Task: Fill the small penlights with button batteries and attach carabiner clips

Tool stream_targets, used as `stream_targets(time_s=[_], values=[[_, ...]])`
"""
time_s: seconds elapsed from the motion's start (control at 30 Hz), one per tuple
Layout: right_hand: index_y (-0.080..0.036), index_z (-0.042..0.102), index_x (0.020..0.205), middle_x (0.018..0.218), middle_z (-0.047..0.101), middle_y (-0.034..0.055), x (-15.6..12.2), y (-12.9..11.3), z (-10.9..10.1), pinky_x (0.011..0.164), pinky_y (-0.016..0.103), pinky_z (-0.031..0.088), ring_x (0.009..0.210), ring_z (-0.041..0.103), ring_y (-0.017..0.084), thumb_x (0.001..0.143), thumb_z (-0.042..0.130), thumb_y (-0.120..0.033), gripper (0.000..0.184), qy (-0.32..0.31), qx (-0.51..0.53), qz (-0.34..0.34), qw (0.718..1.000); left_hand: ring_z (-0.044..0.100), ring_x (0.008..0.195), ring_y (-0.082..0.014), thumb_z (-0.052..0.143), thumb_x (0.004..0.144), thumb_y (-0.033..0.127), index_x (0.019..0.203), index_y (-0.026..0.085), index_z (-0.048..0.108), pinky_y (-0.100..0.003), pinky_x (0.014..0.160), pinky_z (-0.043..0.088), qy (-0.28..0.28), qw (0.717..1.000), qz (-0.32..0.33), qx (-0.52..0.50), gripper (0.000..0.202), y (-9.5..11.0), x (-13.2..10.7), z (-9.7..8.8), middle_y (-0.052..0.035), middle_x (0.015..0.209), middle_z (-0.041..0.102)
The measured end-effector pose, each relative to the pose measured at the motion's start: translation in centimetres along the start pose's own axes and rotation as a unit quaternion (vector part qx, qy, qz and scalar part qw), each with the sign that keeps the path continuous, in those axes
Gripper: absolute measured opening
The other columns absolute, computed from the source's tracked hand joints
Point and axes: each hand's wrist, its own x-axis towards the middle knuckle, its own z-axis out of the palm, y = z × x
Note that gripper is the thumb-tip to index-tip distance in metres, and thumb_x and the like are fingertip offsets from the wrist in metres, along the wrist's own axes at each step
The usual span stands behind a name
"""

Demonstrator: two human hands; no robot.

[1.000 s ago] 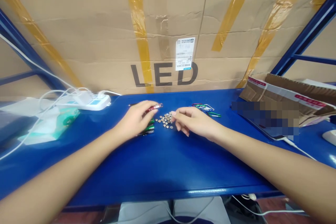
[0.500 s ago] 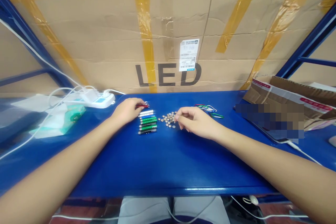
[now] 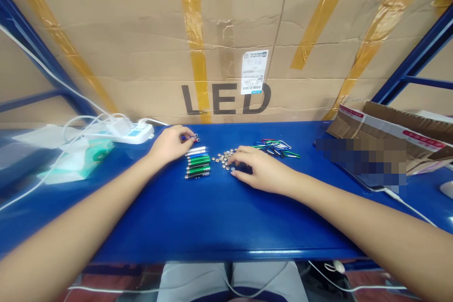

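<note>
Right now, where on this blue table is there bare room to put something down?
Widest free patch: the near table between both forearms, in front of the pen lights. Crowded at the back: left hand pinching a red pen light, right hand on the button cells, carabiners beside.

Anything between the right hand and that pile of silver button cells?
Nothing visible. The right hand rests with fingertips on the pile of button cells; the row of penlights lies clear on its left side.
</note>
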Motion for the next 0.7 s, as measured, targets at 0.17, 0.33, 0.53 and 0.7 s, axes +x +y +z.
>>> stream_targets(time_s=[0.17, 0.33, 0.53, 0.7], values=[[-0.020, 0.069, 0.108, 0.110, 0.063, 0.0101, 0.1, 0.1, 0.3, 0.094, 0.041, 0.046, 0.106, 0.056, 0.025, 0.093, 0.060, -0.020, 0.017, -0.013, -0.012, -0.013, 1.000, 0.065, 0.078, -0.0206, 0.062, 0.081, 0.037, 0.088, 0.021, 0.077, -0.032, 0.073, 0.050, -0.092, 0.995, 0.016, -0.042, 0.023, 1.2, -0.4, 0.4, -0.0045, 0.092, 0.076], [-0.020, 0.068, 0.098, 0.105, 0.063, 0.0090, 0.1, 0.2, 0.4, 0.091, 0.039, 0.047, 0.102, 0.057, 0.024, 0.093, 0.061, -0.019, 0.009, -0.012, 0.002, 0.001, 1.000, 0.063, 0.073, -0.0194, 0.063, 0.081, 0.048, 0.088, 0.020, 0.074, -0.031, 0.068, 0.049, -0.125, 0.990, -0.008, -0.064, 0.030, 1.3, -0.4, 0.8, -0.0051, 0.090, 0.075], [-0.018, 0.068, 0.096, 0.102, 0.064, 0.0089, 0.3, 0.5, 0.4, 0.091, 0.039, 0.046, 0.101, 0.056, 0.024, 0.093, 0.062, -0.022, 0.007, -0.005, -0.009, 0.007, 1.000, 0.065, 0.079, -0.0207, 0.065, 0.082, 0.050, 0.092, 0.020, 0.073, -0.033, 0.073, 0.050, -0.115, 0.988, -0.008, -0.105, 0.032, 0.8, -0.4, 1.0, -0.0060, 0.095, 0.076], [-0.017, 0.064, 0.092, 0.101, 0.065, 0.0087, 0.4, 0.3, 0.5, 0.091, 0.038, 0.046, 0.099, 0.057, 0.023, 0.093, 0.060, -0.016, 0.004, -0.005, 0.010, 0.012, 1.000, 0.065, 0.083, -0.0205, 0.067, 0.083, 0.049, 0.094, 0.019, 0.071, -0.035, 0.076, 0.053, -0.034, 0.990, 0.005, -0.136, 0.032, 2.0, -0.9, 0.9, -0.0062, 0.093, 0.074]])
